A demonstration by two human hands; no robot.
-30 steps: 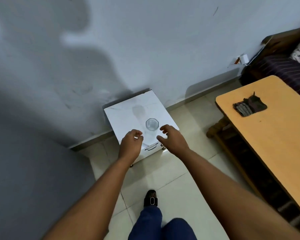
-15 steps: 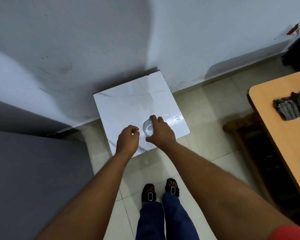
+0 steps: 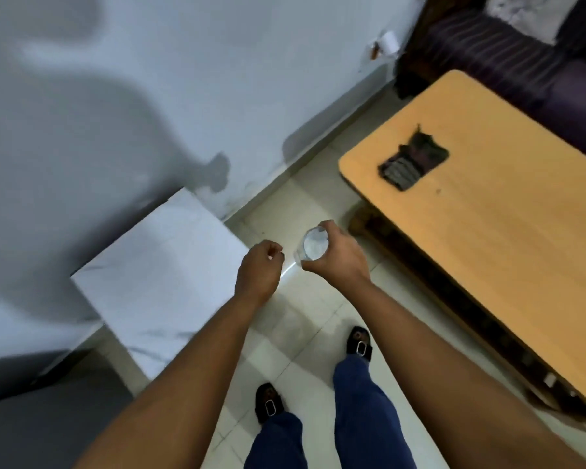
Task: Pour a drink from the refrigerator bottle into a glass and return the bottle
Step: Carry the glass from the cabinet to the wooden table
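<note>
My right hand (image 3: pixel 340 262) grips a small clear glass (image 3: pixel 314 247) from the side, holding it upright in the air above the tiled floor, just right of the white cabinet (image 3: pixel 156 275). I look down into the glass's mouth; whether it holds liquid I cannot tell. My left hand (image 3: pixel 259 270) hovers beside it over the cabinet's right corner, fingers curled in a loose fist with nothing in them. No bottle or refrigerator shows clearly; a grey surface (image 3: pixel 31 431) fills the lower left corner.
An orange wooden table (image 3: pixel 508 252) stands on the right with a dark folded cloth (image 3: pixel 413 162) on it. A dark sofa (image 3: pixel 508 59) sits behind it. The white wall (image 3: pixel 183 96) runs along the back. My feet in black sandals stand on the tiles.
My right hand took hold of the glass on the white cabinet and lifted it off to the right. The view swung right toward the orange table. My left hand stayed curled.
</note>
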